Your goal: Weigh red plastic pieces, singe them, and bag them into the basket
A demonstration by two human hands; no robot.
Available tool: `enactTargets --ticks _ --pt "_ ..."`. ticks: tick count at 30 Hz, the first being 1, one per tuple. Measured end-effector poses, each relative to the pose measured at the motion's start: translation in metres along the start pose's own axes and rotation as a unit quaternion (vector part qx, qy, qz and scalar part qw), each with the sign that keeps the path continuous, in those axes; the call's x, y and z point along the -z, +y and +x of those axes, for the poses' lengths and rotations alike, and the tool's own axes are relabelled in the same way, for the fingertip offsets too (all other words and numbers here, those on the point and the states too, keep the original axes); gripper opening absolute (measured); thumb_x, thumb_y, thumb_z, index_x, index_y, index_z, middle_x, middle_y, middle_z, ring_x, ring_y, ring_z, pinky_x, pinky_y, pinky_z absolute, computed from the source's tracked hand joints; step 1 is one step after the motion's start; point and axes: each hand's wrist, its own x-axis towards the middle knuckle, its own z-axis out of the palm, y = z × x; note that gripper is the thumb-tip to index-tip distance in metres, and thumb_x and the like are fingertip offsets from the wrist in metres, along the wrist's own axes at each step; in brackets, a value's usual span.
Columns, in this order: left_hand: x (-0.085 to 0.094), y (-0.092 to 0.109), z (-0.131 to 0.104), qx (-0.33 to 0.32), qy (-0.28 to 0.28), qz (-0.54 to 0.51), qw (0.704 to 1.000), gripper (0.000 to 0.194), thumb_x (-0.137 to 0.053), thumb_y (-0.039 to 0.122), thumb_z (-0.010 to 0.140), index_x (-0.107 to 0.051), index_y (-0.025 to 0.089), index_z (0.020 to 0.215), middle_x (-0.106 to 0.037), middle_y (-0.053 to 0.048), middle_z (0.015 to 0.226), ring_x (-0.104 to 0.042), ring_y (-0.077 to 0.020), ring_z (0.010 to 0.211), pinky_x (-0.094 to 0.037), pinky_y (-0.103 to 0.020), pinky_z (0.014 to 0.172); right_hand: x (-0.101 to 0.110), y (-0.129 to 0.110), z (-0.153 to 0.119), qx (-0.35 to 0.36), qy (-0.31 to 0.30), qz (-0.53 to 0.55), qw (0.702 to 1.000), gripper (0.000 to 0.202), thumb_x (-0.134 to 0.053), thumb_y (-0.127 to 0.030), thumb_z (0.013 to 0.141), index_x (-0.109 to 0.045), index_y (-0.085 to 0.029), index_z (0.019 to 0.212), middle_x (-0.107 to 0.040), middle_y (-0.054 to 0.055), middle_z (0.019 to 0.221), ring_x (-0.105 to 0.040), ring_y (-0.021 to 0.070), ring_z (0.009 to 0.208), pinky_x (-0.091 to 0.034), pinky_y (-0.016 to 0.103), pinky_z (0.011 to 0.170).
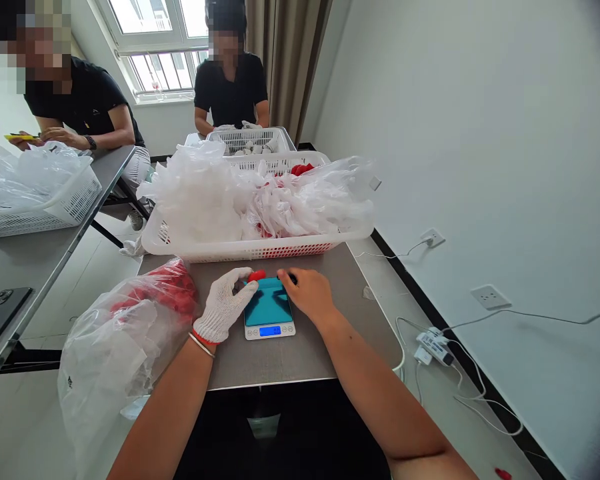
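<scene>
A small digital scale [270, 331] with a blue-green weighing pan [267, 303] and a lit blue display lies on the table between my hands. My left hand [225, 303], in a white knitted glove with a red cuff, pinches a small red object [257, 275] at the pan's far left corner. Bare, my right hand [310, 293] curls its fingers round a small black object [293, 278] by the far right corner. What kind of thing either one is, I cannot make out. Left of my glove, a clear plastic bag [130, 333] holds many red pieces [165, 293].
A white plastic basket [215, 252] full of clear bags [200, 193] stands beyond the scale. Behind it is another basket [250, 140], with a person seated there. A second person sits left, by a table with a basket [75, 200] and a phone [3, 317]. Cables and a power strip [436, 345] lie right.
</scene>
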Motion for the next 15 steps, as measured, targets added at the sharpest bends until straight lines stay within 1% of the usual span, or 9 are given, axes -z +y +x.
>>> enactTargets --ticks 1,3,5,7,8,10,12,15 --pt "0.000 0.000 0.000 0.005 0.025 0.003 1.000 0.032 -0.064 0.040 0.085 -0.069 0.017 0.107 -0.072 -0.004 0.089 -0.063 -0.0160 0.074 -0.053 -0.030 0.071 -0.001 0.000 -0.001 0.022 0.025 0.028 0.999 0.050 -0.047 -0.059 0.091 -0.065 -0.019 0.069 -0.066 0.004 0.062 -0.059 0.0160 0.059 -0.030 0.027 0.054" --pt "-0.001 -0.001 0.000 0.009 0.070 0.011 0.997 0.032 -0.065 0.039 0.084 -0.069 0.017 0.106 -0.071 -0.003 0.087 -0.064 -0.0160 0.073 -0.054 -0.030 0.072 -0.002 0.000 -0.004 0.093 0.063 0.111 0.987 0.042 -0.057 -0.058 0.086 -0.066 -0.019 0.073 -0.066 0.003 0.061 -0.060 0.0156 0.058 -0.039 0.027 0.057" --pt "-0.002 -0.002 0.000 0.006 0.107 0.024 0.994 0.031 -0.066 0.038 0.083 -0.069 0.017 0.106 -0.072 -0.004 0.088 -0.065 -0.0165 0.075 -0.055 -0.031 0.075 -0.006 -0.002 -0.007 0.176 0.068 0.204 0.961 0.034 -0.059 -0.050 0.089 -0.068 -0.020 0.077 -0.070 0.003 0.067 -0.064 0.0155 0.060 -0.047 0.027 0.061" --pt "-0.005 -0.004 0.000 -0.002 0.130 0.040 0.991 0.031 -0.067 0.038 0.083 -0.069 0.017 0.106 -0.072 -0.005 0.092 -0.067 -0.0177 0.079 -0.055 -0.033 0.078 -0.011 -0.005 -0.010 0.235 0.053 0.265 0.934 0.023 -0.057 -0.040 0.092 -0.072 -0.023 0.089 -0.076 0.004 0.085 -0.071 0.0173 0.075 -0.054 0.029 0.072" --pt "-0.006 -0.005 -0.001 -0.008 0.135 0.045 0.990 0.031 -0.067 0.037 0.082 -0.069 0.017 0.106 -0.073 -0.006 0.093 -0.067 -0.0184 0.081 -0.056 -0.034 0.079 -0.013 -0.007 -0.011 0.251 0.045 0.281 0.925 0.020 -0.058 -0.036 0.092 -0.073 -0.024 0.097 -0.077 0.004 0.095 -0.073 0.0181 0.085 -0.056 0.031 0.078" --pt "-0.009 -0.007 -0.002 -0.021 0.132 0.051 0.990 0.030 -0.067 0.035 0.083 -0.068 0.016 0.106 -0.073 -0.007 0.095 -0.068 -0.0189 0.082 -0.056 -0.034 0.080 -0.017 -0.009 -0.011 0.265 0.035 0.289 0.919 0.022 -0.059 -0.031 0.092 -0.071 -0.027 0.110 -0.076 0.004 0.108 -0.072 0.0190 0.098 -0.057 0.033 0.088" --pt "-0.010 -0.007 -0.002 -0.039 0.125 0.056 0.990 0.028 -0.067 0.031 0.083 -0.068 0.017 0.107 -0.074 -0.007 0.097 -0.068 -0.0184 0.081 -0.057 -0.034 0.079 -0.020 -0.011 -0.011 0.267 0.035 0.288 0.919 0.026 -0.059 -0.028 0.091 -0.070 -0.027 0.114 -0.075 0.004 0.112 -0.072 0.0193 0.102 -0.057 0.033 0.091" --pt "-0.011 -0.004 -0.003 -0.071 0.125 0.080 0.986 0.028 -0.068 0.027 0.082 -0.068 0.018 0.108 -0.074 -0.006 0.099 -0.067 -0.0172 0.077 -0.057 -0.032 0.076 -0.021 -0.011 -0.011 0.253 0.059 0.289 0.921 0.028 -0.060 -0.027 0.090 -0.069 -0.025 0.116 -0.075 0.005 0.113 -0.072 0.0197 0.102 -0.057 0.033 0.091"
